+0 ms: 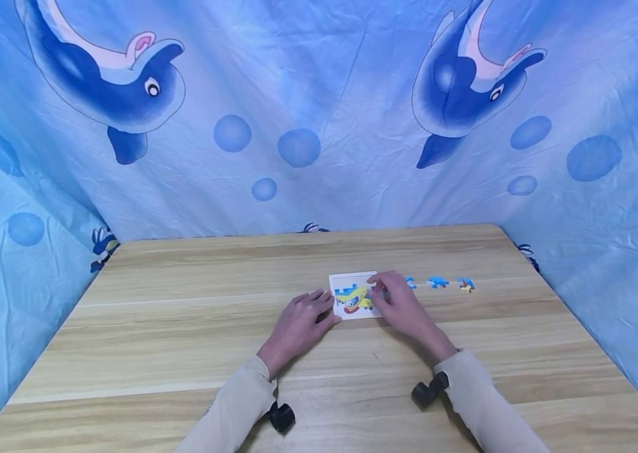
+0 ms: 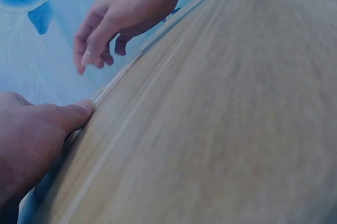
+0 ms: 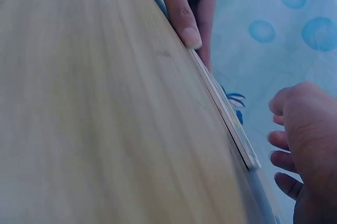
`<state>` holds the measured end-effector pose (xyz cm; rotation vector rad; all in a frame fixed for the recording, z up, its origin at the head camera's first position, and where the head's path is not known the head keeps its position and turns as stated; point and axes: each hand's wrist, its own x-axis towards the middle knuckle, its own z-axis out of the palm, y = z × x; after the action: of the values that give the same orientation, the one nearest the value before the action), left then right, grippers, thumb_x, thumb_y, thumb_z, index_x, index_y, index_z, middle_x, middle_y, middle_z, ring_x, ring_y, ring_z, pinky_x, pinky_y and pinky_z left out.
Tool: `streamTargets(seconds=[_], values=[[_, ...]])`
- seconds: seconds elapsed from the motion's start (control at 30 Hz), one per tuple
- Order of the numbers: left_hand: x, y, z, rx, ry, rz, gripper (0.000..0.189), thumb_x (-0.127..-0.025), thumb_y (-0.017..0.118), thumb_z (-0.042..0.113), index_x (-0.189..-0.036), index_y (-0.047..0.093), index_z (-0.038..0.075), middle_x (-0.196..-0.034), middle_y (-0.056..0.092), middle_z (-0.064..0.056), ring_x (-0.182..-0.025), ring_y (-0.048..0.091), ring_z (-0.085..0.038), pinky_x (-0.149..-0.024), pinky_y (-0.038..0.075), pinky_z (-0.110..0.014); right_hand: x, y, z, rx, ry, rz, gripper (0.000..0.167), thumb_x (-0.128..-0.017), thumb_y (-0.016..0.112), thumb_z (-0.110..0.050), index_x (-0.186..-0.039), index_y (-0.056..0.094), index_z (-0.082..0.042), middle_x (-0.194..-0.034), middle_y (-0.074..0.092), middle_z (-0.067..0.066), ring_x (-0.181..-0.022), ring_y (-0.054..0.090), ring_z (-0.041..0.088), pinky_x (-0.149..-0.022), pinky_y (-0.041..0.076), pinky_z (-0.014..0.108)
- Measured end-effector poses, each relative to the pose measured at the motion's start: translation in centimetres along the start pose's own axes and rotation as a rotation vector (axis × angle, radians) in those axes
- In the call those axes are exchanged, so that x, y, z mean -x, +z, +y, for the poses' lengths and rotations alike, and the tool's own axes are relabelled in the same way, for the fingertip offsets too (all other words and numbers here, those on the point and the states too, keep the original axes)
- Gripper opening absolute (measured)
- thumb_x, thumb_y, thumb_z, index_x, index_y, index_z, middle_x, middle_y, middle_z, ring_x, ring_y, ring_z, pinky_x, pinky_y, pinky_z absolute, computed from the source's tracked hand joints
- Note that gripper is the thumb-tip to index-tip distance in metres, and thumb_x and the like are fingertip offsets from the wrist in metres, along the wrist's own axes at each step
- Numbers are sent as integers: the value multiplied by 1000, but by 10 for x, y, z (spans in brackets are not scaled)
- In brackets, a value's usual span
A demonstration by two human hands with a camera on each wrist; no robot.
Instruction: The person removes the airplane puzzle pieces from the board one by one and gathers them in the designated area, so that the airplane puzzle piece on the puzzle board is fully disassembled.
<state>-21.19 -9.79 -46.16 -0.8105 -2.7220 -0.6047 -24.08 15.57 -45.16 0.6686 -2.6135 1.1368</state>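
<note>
A small white-framed jigsaw board [image 1: 351,277] lies on the table in the head view, with a yellow, red and blue picture partly filling it. My left hand [image 1: 300,324] holds the board's left side, its thumb at the near corner; the right wrist view shows that thumb [image 3: 190,37] against the board's edge [image 3: 226,111]. Above the board's right part hovers my right hand [image 1: 402,309], fingers loosely bent and apart. In the left wrist view, the right hand [image 2: 118,21] shows nothing between its fingertips. It hides part of the board.
To the right of the board, loose jigsaw pieces lie in a row: a blue one [image 1: 410,282] partly behind the right hand, another blue one [image 1: 437,282], and a blue, red and yellow one [image 1: 466,285]. A blue dolphin-print cloth [image 1: 319,82] hangs behind the wooden table [image 1: 183,352].
</note>
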Motion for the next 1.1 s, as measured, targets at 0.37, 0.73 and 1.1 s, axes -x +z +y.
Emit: streamTargets(seconds=[0.37,0.73,1.1], values=[[0,1,-1,-6,15,12,48,-101,69,38,-135,69,4,-139,64,-11,-134,57,-32,-110,46,-51,-12,18,-13,34,1,-94,31,-96,73,-14,-125,66,-4,-102,59,3,-109,52,27,-91,49,45],[-1,0,-1,-5,17,5,48,-102,68,38,-135,69,3,-138,64,-11,-134,56,-31,-111,45,-51,-21,29,-16,131,21,-123,34,-96,74,-21,-125,69,-5,-99,56,2,-101,48,25,-84,44,40],[-1,0,-1,-6,21,4,48,-102,68,37,-135,68,3,-140,64,-12,-135,56,-31,-111,45,-51,-23,32,-16,141,12,-126,26,-95,75,-20,-116,71,-5,-107,59,6,-101,47,28,-87,41,43]])
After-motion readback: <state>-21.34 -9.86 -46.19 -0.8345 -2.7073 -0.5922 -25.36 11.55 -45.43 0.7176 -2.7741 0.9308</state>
